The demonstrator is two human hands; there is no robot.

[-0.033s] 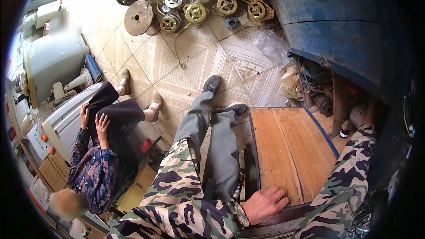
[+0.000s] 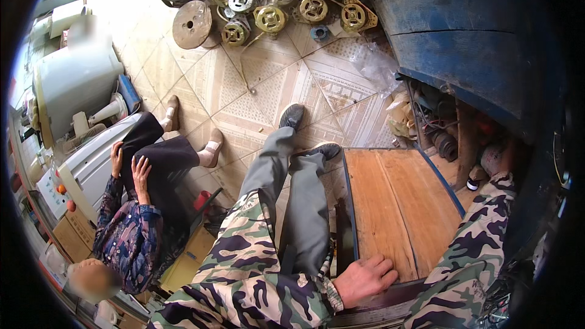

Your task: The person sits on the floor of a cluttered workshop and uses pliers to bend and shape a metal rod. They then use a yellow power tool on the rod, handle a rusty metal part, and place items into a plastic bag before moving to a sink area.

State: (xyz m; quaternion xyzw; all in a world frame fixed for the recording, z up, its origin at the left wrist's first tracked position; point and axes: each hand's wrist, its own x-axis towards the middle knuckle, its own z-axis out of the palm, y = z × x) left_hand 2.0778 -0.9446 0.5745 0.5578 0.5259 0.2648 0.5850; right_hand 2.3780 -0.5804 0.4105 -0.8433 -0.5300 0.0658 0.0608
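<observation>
At the lower right my left hand lies over the near edge of a blue-edged wooden board. Its fingers are curled down on that edge, and the thumb is hidden. Far to the right, my right hand reaches into the shadow of an open compartment under a blue wooden cabinet. Its fingers are lost in the dark, so what they touch does not show. Close by sit a small black-and-white object and dark round parts among wires.
Several motors and a wooden spool lie on the tiled floor at the back. A clear plastic bag is beside the cabinet. To my left, another person sits with both hands on their knees, near a standing fan.
</observation>
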